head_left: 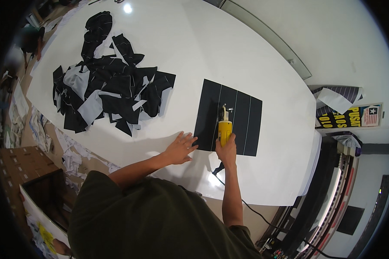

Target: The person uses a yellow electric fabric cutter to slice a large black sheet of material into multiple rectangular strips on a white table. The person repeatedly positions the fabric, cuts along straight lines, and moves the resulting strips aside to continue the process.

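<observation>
My right hand (227,149) is closed around the yellow body of an electric rotary cutter (224,131), whose metal head rests over a black fabric panel (251,129). Thin pale lines run lengthwise along the panel, which lies flat on the white table. A dark cord trails from the cutter's rear past my right forearm. My left hand (180,149) lies open with fingers spread, its fingertips at the panel's lower left corner. The cutter's blade is too small to make out.
A heap of black and grey fabric scraps (112,86) covers the table's left part. The white table (168,26) curves toward its edges. A brown cardboard box (28,166) stands at the lower left, near paper scraps on the floor. A long machine (328,203) stands at the right.
</observation>
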Demonstrator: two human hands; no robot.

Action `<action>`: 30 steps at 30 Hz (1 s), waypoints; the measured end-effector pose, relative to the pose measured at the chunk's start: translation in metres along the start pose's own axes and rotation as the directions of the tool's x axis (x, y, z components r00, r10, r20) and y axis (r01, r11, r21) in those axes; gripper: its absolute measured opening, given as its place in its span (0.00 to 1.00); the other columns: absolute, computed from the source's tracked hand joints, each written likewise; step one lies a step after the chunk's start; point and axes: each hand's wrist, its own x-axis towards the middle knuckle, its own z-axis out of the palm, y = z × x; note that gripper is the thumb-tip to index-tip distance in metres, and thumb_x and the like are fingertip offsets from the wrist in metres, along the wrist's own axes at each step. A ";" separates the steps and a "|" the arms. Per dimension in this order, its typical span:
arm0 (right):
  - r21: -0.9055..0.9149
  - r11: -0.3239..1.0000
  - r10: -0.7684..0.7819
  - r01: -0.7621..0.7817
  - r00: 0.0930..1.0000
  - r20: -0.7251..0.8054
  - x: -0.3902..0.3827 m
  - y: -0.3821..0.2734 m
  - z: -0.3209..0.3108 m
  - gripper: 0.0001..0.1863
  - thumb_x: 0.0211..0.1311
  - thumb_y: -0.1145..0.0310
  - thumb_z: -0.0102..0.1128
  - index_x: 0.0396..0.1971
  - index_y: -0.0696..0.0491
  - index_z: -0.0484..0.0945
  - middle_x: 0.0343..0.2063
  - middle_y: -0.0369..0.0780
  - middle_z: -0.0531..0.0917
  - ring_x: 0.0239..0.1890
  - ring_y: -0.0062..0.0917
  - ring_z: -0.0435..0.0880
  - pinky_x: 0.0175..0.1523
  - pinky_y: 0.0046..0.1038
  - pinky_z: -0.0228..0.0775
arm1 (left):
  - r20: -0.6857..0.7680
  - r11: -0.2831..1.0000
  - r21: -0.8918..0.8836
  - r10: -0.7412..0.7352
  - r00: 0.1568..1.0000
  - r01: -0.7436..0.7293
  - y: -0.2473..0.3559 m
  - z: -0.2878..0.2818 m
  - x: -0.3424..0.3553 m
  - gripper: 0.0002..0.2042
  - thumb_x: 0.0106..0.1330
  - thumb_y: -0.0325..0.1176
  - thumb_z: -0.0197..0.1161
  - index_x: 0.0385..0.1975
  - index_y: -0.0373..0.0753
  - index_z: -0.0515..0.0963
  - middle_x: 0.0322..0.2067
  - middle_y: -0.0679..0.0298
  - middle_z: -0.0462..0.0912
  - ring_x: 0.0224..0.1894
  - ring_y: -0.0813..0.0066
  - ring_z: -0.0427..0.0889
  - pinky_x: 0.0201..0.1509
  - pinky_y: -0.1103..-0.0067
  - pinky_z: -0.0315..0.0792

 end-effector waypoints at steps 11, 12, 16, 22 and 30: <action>-0.039 0.999 -0.016 0.015 1.000 -0.008 0.048 -0.016 -0.002 0.33 0.63 0.62 0.67 0.59 0.65 0.62 0.45 0.66 0.83 0.45 0.62 0.87 0.49 0.50 0.81 | -0.229 0.979 0.006 -0.195 0.954 0.202 -0.058 -0.028 0.096 0.37 0.70 0.54 0.64 0.73 0.38 0.67 0.76 0.49 0.60 0.79 0.47 0.55 0.81 0.48 0.47; -0.038 0.999 -0.023 0.023 1.000 -0.013 0.053 -0.016 -0.002 0.33 0.63 0.62 0.67 0.59 0.65 0.62 0.44 0.66 0.83 0.45 0.62 0.87 0.49 0.50 0.81 | -0.247 0.978 0.019 -0.197 0.949 0.208 -0.064 -0.030 0.104 0.38 0.69 0.54 0.65 0.74 0.38 0.66 0.76 0.49 0.60 0.79 0.46 0.55 0.81 0.49 0.46; -0.037 0.999 -0.033 0.032 0.999 -0.021 0.069 -0.018 -0.002 0.33 0.63 0.62 0.67 0.58 0.65 0.62 0.43 0.66 0.83 0.45 0.62 0.87 0.49 0.50 0.82 | -0.118 0.965 0.042 -0.251 0.961 0.257 -0.079 -0.032 0.121 0.41 0.69 0.57 0.64 0.76 0.38 0.62 0.79 0.50 0.54 0.82 0.47 0.47 0.82 0.48 0.40; -0.040 0.999 -0.037 0.036 0.999 -0.014 0.090 -0.024 -0.001 0.33 0.63 0.62 0.68 0.57 0.65 0.62 0.43 0.67 0.83 0.45 0.62 0.87 0.49 0.50 0.82 | -0.115 0.963 0.030 -0.262 0.958 0.267 -0.082 -0.027 0.118 0.43 0.67 0.58 0.66 0.76 0.38 0.62 0.79 0.52 0.54 0.82 0.48 0.46 0.83 0.48 0.39; -0.038 0.999 -0.035 0.034 0.999 -0.012 0.117 -0.036 -0.003 0.33 0.63 0.60 0.67 0.57 0.64 0.62 0.44 0.66 0.83 0.46 0.62 0.86 0.50 0.51 0.81 | -0.155 0.966 0.011 -0.255 0.955 0.260 -0.083 -0.026 0.116 0.42 0.66 0.57 0.67 0.75 0.38 0.64 0.78 0.53 0.56 0.82 0.49 0.48 0.83 0.48 0.41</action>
